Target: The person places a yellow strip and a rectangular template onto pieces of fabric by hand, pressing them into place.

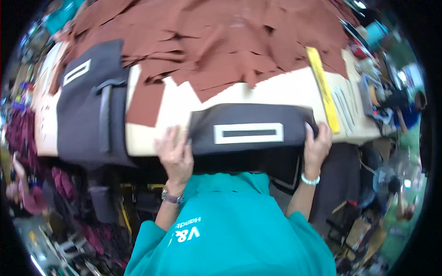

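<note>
A dark leather-like panel [253, 112] with a white rectangular frame [248, 125] on it lies across the front edge of the table, its surface curved. My left hand [175, 154] grips its left edge, slightly blurred. At the opposite edge my right hand [317, 145] is closed on the panel, thumb on top. Left of my left hand, a larger dark piece [76, 119] with a similar white frame [77, 72] hangs over the table edge. A hammer-like tool [105, 119] rests on that piece.
Wrinkled brown leather [230, 41] covers the back of the pale table [271, 94]. A yellow ruler [323, 89] and several thin strips [343, 108] lie at the right, near a grey bin [367, 96]. Other people are at the sides, including a person in pink [32, 198].
</note>
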Available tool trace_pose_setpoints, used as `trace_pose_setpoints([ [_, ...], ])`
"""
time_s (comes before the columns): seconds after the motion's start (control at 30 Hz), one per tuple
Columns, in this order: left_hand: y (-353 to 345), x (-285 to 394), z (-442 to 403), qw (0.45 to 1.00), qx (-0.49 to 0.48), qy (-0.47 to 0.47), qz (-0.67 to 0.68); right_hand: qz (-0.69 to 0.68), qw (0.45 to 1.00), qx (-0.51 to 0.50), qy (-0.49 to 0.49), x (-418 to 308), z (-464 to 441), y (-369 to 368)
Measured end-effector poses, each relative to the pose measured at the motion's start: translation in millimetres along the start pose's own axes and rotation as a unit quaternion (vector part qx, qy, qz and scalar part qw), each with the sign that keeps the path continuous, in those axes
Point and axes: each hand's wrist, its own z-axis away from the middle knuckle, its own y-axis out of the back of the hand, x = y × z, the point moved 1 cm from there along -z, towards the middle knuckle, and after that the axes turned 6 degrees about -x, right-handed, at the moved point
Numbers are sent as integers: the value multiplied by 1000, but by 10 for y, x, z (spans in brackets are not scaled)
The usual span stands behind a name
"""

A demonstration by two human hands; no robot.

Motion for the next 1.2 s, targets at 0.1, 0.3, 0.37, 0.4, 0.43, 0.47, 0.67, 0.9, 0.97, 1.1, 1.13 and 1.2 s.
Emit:
trace_pose_setpoints([
  [0.1,128,16,76,971,34,14,237,-177,982,-52,-35,-121,102,67],
  [0.3,1351,-97,285,879,319,190,300,-573,802,-168,-12,-1023,-174,283],
  [0.37,1858,-220,389,841,458,208,203,-600,766,-217,72,-1595,-255,356],
  [0.4,2107,-252,408,814,523,194,161,-591,752,-270,116,-1822,-286,336],
  [0.43,2352,-311,473,824,528,180,100,-572,756,-285,143,-2103,-304,307],
  [0.47,2572,-425,561,830,530,167,39,-553,759,-299,169,-2399,-306,284],
  [0.67,3233,-1590,219,855,433,86,-274,-583,703,-293,282,-3703,-270,-349],
  [0.9,3009,-3377,-909,930,259,99,-243,-567,747,-240,251,-4435,-519,-1382],
  [0.97,2860,-3580,-1268,928,245,112,-257,-555,766,-210,248,-4585,-676,-1609],
  [1.1,2611,-3917,-1863,926,194,109,-304,-498,810,-200,236,-4770,-1008,-1740],
  [1.13,2559,-4019,-1993,924,184,114,-316,-495,815,-164,253,-4817,-1081,-1864],
  [1.2,2483,-4086,-2160,919,168,123,-334,-484,823,-90,285,-4927,-1215,-2030],
])
